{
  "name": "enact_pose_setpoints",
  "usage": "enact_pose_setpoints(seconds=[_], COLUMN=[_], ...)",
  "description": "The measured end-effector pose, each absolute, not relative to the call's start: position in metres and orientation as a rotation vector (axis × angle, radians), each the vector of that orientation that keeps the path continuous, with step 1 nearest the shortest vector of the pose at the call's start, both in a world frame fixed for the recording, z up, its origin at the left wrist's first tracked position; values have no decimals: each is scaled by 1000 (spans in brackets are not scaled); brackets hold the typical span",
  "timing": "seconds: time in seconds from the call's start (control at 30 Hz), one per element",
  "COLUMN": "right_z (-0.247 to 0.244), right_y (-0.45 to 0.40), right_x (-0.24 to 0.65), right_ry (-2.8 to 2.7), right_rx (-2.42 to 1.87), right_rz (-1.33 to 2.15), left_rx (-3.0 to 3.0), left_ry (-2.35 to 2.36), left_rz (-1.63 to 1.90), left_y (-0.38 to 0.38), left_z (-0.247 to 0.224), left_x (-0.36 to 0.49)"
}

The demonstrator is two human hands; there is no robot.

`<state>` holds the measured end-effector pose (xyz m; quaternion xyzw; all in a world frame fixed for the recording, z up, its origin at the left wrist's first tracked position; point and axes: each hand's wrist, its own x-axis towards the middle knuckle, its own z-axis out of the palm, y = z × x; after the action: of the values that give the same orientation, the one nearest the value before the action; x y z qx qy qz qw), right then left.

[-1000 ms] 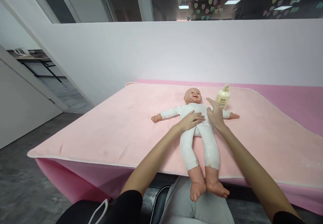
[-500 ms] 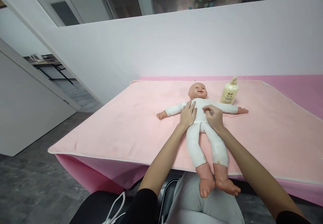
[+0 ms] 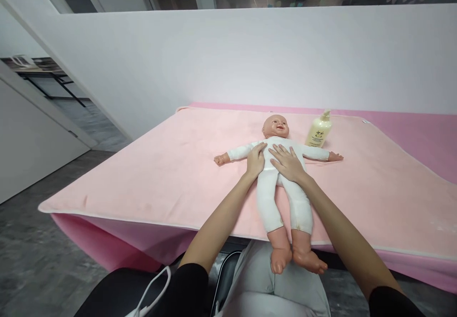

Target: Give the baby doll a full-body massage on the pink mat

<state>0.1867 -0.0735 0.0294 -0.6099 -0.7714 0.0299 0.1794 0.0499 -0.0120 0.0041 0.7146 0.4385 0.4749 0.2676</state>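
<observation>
A baby doll in a white fabric body lies on its back on the pale pink blanket covering the surface, its head toward the far edge, its arms spread and its bare feet projecting past the near edge, over the seated person's grey trousers. The left hand rests against the side of the doll's torso, its grip clamped on nothing, the fingers extended toward the chest. The right hand lies flat on the front of the torso, its grip likewise unclosed, fingers slightly spread and thumb apart; the two hands are near each other. A pale yellow pump bottle stands nearer the far edge, to the right of the doll's head and just beyond its outstretched arm. A brighter pink cover shows beyond the blanket, along the far edge beside the white wall. A white cable loops over a black seat at lower left.
</observation>
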Motion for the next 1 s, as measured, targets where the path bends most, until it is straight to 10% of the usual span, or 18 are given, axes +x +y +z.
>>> enact_pose_setpoints(seconds=[1.0], right_z=[11], right_y=[-58], right_x=[221], right_ry=[-1352], right_rx=[-1685], right_rz=[221], left_rx=[2190], left_ry=[551], left_rz=[728], left_y=[-52], left_z=[44], left_x=[56])
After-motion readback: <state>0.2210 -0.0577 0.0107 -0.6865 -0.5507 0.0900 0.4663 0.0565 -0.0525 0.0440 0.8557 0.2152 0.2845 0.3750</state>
